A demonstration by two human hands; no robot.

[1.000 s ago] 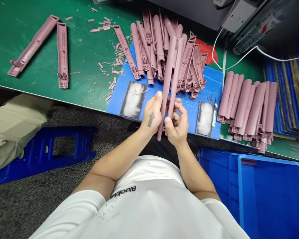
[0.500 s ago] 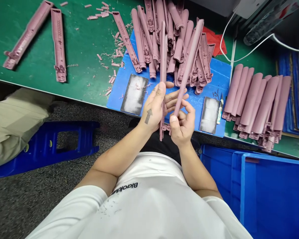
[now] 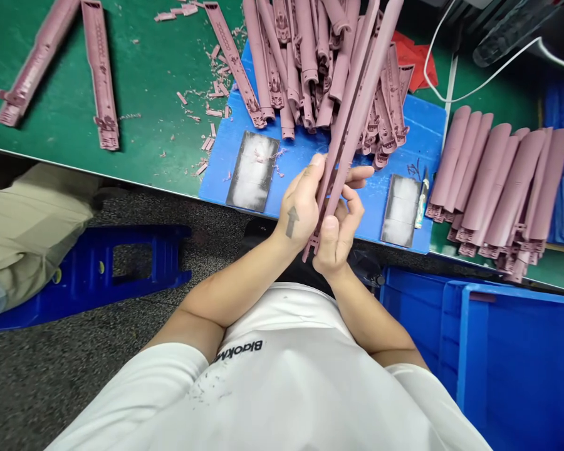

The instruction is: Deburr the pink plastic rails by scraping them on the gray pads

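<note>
Left hand (image 3: pixel 301 203) and right hand (image 3: pixel 338 235) gripping two long mauve plastic mouldings (image 3: pixel 352 119), tilted up over blue mat (image 3: pixel 216 169), fingers curling closed around them. Neat row of mouldings (image 3: pixel 493 181) lying right of mat; loose heap of mouldings (image 3: pixel 310 75) remaining on mat.

The head camera looks forward and down, close over the left hand (image 3: pixel 301 213), right hand (image 3: pixel 338 238) and green worktop (image 3: pixel 150 106).

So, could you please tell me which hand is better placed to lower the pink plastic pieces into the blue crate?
Probably the right hand: it is nearer the blue crate and grips the pink plastic pieces, while the left hand lies farther away.
</note>
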